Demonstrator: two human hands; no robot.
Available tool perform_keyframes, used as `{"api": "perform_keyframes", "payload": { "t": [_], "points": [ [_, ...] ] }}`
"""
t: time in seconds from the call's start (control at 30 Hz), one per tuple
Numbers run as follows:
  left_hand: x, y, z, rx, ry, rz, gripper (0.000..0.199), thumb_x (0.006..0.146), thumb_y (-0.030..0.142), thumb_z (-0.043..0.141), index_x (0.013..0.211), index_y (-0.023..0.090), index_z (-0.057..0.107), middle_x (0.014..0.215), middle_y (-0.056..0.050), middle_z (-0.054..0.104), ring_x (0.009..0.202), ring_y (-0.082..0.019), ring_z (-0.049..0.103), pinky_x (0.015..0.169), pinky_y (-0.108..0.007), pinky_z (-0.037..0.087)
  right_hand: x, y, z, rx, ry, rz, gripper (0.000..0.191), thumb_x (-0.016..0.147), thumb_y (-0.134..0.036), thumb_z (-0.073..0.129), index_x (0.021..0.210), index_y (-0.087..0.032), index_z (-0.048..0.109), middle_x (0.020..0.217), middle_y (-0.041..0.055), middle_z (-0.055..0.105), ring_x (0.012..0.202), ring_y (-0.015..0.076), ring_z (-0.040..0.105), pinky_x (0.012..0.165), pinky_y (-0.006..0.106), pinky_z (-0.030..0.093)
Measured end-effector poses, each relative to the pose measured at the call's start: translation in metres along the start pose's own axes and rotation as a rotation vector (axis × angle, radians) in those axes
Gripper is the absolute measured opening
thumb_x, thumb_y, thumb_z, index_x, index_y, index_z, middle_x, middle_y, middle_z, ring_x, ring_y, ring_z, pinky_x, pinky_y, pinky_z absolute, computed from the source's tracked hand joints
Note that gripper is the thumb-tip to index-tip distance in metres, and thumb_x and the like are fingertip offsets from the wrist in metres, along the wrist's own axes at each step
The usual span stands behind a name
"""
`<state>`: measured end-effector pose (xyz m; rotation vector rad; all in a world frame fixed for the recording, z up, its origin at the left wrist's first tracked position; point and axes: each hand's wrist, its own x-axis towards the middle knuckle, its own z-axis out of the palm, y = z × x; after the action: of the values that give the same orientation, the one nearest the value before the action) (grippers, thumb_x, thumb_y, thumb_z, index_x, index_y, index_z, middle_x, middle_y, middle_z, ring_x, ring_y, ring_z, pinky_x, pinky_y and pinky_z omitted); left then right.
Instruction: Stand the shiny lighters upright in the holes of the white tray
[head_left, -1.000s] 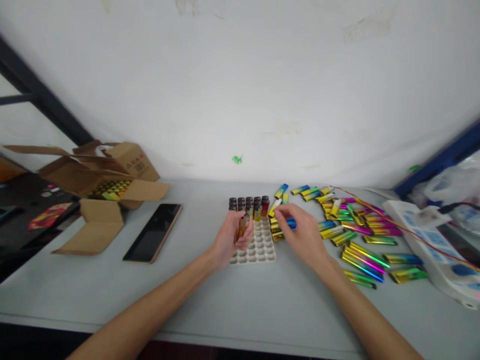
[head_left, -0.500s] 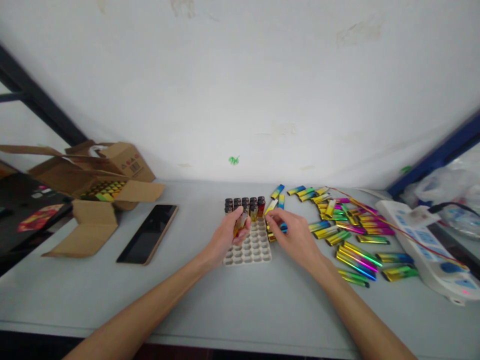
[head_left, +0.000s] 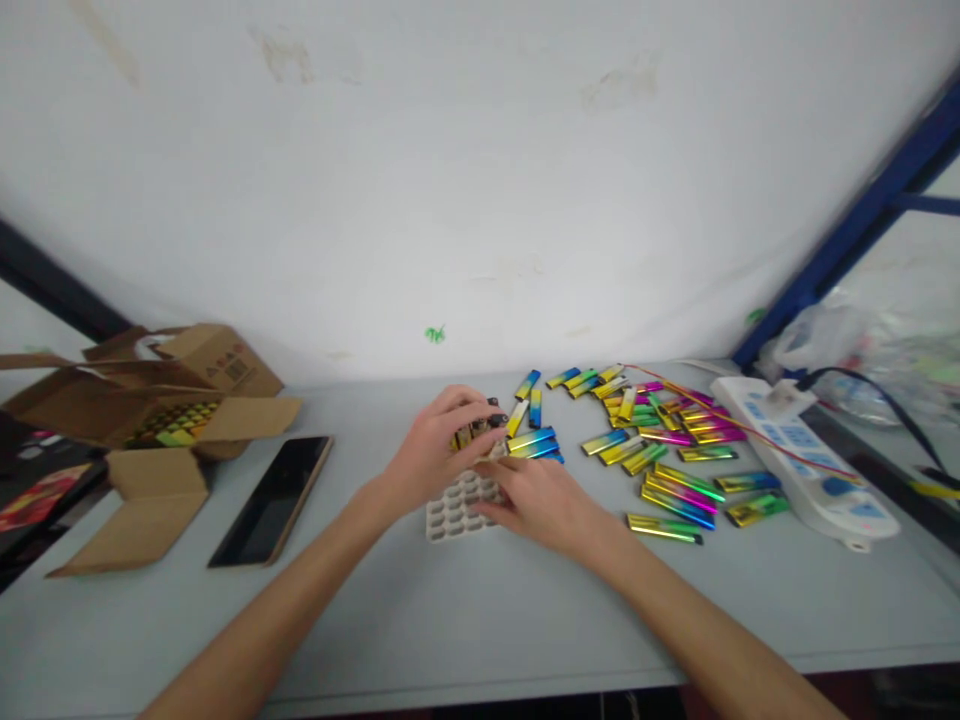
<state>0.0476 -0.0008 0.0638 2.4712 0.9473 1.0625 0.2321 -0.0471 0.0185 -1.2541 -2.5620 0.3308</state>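
My left hand [head_left: 431, 445] curves over the back of a pale moulded tray [head_left: 450, 515], which has rows of small cells. Gold lighters [head_left: 463, 435] show between its thumb and fingers, and black lighter tops [head_left: 495, 411] stick out past the fingertips. Whether these lighters stand in the cells or are lifted is hidden. Close against it, my right hand [head_left: 544, 500] lies over the tray's right side with fingers bent together; what they hold, if anything, is hidden. Just beyond the fingers are blue-and-yellow metallic sleeves [head_left: 532, 440].
Many shiny coloured sleeves [head_left: 682, 490] are scattered to the right, beside a white power strip [head_left: 810, 450] with a red-yellow wire [head_left: 739, 420]. A phone [head_left: 271, 500] lies left. An open cardboard box [head_left: 161, 480] with packed lighters stands farther left.
My left hand has moved from holding a lighter above the tray to covering the lighters at its back. The right hand has come from the sleeves onto the tray. The view has shifted.
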Motion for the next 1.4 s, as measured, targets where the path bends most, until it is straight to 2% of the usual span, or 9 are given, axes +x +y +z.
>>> {"api": "perform_keyframes", "payload": {
  "t": [0.07,0.2,0.47,0.63,0.8,0.97,1.07,1.2,1.4],
  "points": [
    [0.009,-0.008,0.005,0.069,-0.040,0.021,0.014,0.096,0.031,0.069,0.103,0.020,0.075,0.100,-0.007,0.074,0.097,-0.021,0.066,0.087,-0.034,0.054,-0.001,-0.001,0.002,-0.004,0.005,-0.019,0.042,0.100,-0.045,0.065,0.134,-0.021,0.062,0.126,0.0119,0.074,0.110,0.0300,0.072,0.082,0.035,0.056],
    [0.017,-0.024,0.013,0.172,-0.119,0.019,0.010,0.093,0.028,0.070,0.099,0.020,0.074,0.091,-0.005,0.076,0.088,-0.021,0.065,0.084,-0.035,0.052,-0.002,-0.001,0.003,0.022,-0.011,-0.014,0.045,0.100,-0.049,0.064,0.134,-0.020,0.062,0.122,0.0124,0.075,0.110,0.0306,0.072,0.085,0.036,0.057],
    [0.020,-0.027,0.005,0.227,-0.288,0.073,0.009,0.094,0.028,0.070,0.095,0.020,0.075,0.091,-0.006,0.073,0.094,-0.024,0.062,0.085,-0.036,0.050,-0.001,-0.001,0.001,0.018,-0.014,-0.012,0.041,0.102,-0.043,0.061,0.136,-0.021,0.060,0.129,0.0138,0.071,0.110,0.0295,0.072,0.085,0.037,0.058],
    [0.013,-0.038,0.013,0.380,-0.174,0.139,0.015,0.096,0.029,0.068,0.106,0.021,0.075,0.109,-0.010,0.059,0.095,-0.022,0.057,0.088,-0.038,0.052,0.000,-0.001,0.003,0.028,-0.025,-0.009,0.037,0.104,-0.040,0.058,0.135,-0.020,0.061,0.124,0.0135,0.072,0.107,0.0288,0.072,0.083,0.036,0.058],
    [0.005,-0.040,0.011,0.391,-0.155,0.149,0.032,0.099,0.032,0.064,0.130,0.026,0.066,0.113,-0.009,0.060,0.103,-0.025,0.061,0.095,-0.041,0.053,0.001,0.006,-0.005,0.104,0.006,-0.006,0.029,0.107,-0.038,0.055,0.126,-0.020,0.066,0.117,0.0122,0.074,0.105,0.0260,0.072,0.087,0.035,0.055],
    [-0.014,-0.042,-0.005,0.353,0.061,0.079,0.026,0.102,0.031,0.059,0.125,0.021,0.065,0.116,-0.010,0.064,0.109,-0.025,0.062,0.098,-0.038,0.052,0.005,0.049,-0.012,0.059,0.176,0.128,0.024,0.108,-0.024,0.050,0.121,-0.019,0.069,0.111,0.0103,0.069,0.101,0.0221,0.068,0.094,0.034,0.052],
    [-0.032,-0.046,-0.007,0.337,0.231,-0.004,0.020,0.103,0.025,0.054,0.117,0.019,0.067,0.112,-0.010,0.065,0.108,-0.024,0.062,0.099,-0.039,0.051,0.017,0.078,-0.013,-0.050,0.220,0.129,0.027,0.103,-0.016,0.054,0.126,-0.018,0.069,0.121,0.0130,0.064,0.115,0.0240,0.062,0.105,0.037,0.049],
    [-0.047,-0.044,-0.001,0.264,0.356,-0.066,0.018,0.104,0.020,0.052,0.111,0.017,0.067,0.107,-0.009,0.067,0.104,-0.022,0.063,0.096,-0.038,0.052,0.044,0.094,-0.016,-0.242,0.077,0.085,0.035,0.099,-0.010,0.055,0.129,-0.019,0.070,0.127,0.0149,0.061,0.123,0.0274,0.054,0.109,0.041,0.045],
    [-0.051,-0.028,0.001,0.191,0.444,0.006,0.013,0.101,0.013,0.054,0.104,0.017,0.066,0.097,-0.006,0.067,0.094,-0.020,0.061,0.088,-0.036,0.051,0.076,0.095,-0.030,-0.331,-0.092,-0.030,0.023,0.095,-0.012,0.064,0.113,-0.019,0.077,0.125,0.0149,0.062,0.120,0.0281,0.054,0.105,0.040,0.046]
  ]
}}
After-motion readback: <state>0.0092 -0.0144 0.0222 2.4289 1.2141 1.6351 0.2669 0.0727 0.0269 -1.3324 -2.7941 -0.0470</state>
